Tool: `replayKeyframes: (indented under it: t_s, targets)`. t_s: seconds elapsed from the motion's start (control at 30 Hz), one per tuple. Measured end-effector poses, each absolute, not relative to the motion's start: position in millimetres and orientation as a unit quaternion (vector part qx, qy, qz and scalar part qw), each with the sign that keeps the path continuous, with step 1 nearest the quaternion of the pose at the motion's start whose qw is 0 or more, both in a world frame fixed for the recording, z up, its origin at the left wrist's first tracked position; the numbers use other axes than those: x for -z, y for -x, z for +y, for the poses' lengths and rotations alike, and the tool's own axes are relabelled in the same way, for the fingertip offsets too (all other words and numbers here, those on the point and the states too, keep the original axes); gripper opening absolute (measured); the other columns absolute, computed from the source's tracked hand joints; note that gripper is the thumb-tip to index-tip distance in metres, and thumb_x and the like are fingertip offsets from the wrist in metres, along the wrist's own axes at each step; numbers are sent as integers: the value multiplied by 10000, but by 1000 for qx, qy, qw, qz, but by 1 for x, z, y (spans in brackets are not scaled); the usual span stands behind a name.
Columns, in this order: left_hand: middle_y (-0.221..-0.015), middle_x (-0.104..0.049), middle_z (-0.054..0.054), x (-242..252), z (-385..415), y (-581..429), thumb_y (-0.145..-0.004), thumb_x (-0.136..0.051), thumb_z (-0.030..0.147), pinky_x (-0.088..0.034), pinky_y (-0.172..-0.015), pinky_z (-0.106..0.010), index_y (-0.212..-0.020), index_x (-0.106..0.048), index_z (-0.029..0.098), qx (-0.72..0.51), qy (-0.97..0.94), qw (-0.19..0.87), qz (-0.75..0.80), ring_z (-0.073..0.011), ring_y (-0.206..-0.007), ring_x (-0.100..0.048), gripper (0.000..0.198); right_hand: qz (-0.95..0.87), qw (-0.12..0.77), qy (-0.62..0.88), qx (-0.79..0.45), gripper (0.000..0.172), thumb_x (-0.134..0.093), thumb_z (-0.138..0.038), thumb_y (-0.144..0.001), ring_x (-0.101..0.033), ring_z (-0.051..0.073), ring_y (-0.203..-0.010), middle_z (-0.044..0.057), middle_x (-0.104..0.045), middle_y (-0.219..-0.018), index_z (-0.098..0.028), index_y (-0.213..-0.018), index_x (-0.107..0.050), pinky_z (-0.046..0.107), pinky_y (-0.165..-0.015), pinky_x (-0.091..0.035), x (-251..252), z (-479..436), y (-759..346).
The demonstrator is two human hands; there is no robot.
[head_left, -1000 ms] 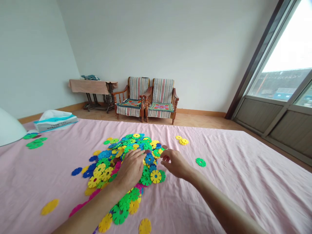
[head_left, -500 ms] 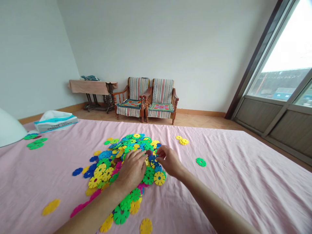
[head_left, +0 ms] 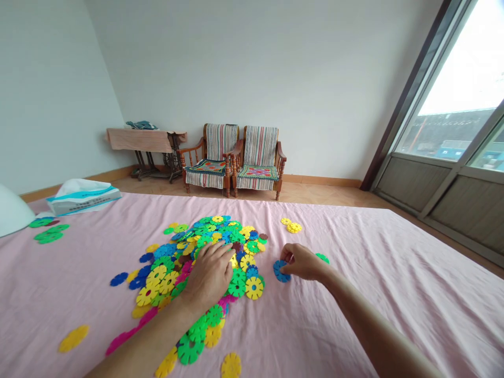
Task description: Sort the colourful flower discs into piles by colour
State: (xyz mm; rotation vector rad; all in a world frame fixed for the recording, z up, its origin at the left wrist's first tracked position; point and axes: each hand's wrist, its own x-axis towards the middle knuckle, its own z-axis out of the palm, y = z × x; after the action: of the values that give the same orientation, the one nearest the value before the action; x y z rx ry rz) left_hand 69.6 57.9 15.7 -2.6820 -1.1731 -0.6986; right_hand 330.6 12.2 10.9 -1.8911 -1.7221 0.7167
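The left hand (head_left: 210, 268) lies palm down on the pile of discs (head_left: 185, 257), its fingers stretched out and only slightly apart, touching the pieces but gripping none that can be seen. The right hand (head_left: 299, 260) is just to the right of the pile, thumb and fingers pinched together on the edge of a blue disc (head_left: 281, 271), which stands clear of the heap with bare pink cloth (head_left: 271, 320) between.

The discs under the left palm are hidden, and the left forearm (head_left: 145, 333) covers part of the pile's near side. The right fingertips are hard to make out, and whether the blue disc touches the cloth cannot be told. A green disc (head_left: 322, 258), farther right of the pile, is half hidden by the right wrist (head_left: 323, 270). Well to the left of the pile, a white rounded object (head_left: 13, 212) is cut off by the picture's edge.

Half a second ago the right hand was at the pile's right edge; now it is away from it with the blue disc. A yellow disc (head_left: 247, 262) now shows on that edge, and the left hand stays in place.
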Motion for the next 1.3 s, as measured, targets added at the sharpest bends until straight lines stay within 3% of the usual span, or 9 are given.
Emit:
replayKeyframes:
  t_s: [0.23,0.33,0.47,0.57,0.8,1.13,1.3]
  targets:
    - [-1191,-659,-72,-14,60,-69,-813,-462,118,-377,-1039,-491,-1102,-680,191,244,891,62,-378,-257,-1158,-548,369,-625,263,663,-317,130,-653,-153,-634,-543,96,-612,-22,-603,-663,-166,-747,-590,190,-528,-394,-14,12,-336]
    - [-1196,-658,-69,-15,59,-69,-811,-464,118,-368,-1043,-490,-1098,-682,188,236,891,64,-383,-262,-1164,-544,367,-590,361,650,-316,125,-631,-257,-683,-544,102,-598,-7,-610,-652,-159,-747,-588,205,-526,-386,-27,14,-350]
    - [-1199,-657,-72,-16,58,-69,-810,-463,116,-369,-1038,-493,-1086,-688,183,229,889,60,-392,-264,-1168,-544,362,-495,514,649,-262,334,-641,-470,-659,-522,111,-541,12,-609,-611,-157,-766,-599,224,-493,-357,-43,16,-373]
    - [-1201,-656,-74,-16,57,-70,-815,-463,120,-365,-1041,-493,-1091,-686,183,226,890,57,-393,-263,-1174,-541,361,-449,562,655,-234,402,-649,-531,-635,-529,116,-530,27,-623,-606,-155,-773,-611,226,-482,-353,-44,16,-384]
    - [-1209,-652,-70,-16,57,-69,-826,-464,123,-360,-1048,-482,-1102,-681,176,219,891,65,-392,-260,-1176,-537,354,-453,509,692,-239,348,-667,-490,-653,-547,131,-520,46,-643,-587,-155,-746,-643,234,-467,-363,-33,19,-385]
    - [-1180,-666,-65,-13,60,-69,-805,-475,113,-389,-1028,-490,-1085,-688,187,241,890,77,-379,-265,-1150,-554,360,-491,440,695,-287,150,-650,-296,-648,-509,93,-482,5,-612,-538,-147,-653,-660,216,-482,-376,-25,18,-376]
    - [-1195,-659,-64,-13,60,-69,-811,-467,123,-390,-1029,-491,-1096,-684,181,230,893,83,-377,-267,-1157,-547,363,-584,311,626,-413,156,-673,-295,-654,-527,93,-514,-5,-616,-548,-143,-668,-700,204,-492,-382,-27,8,-361]
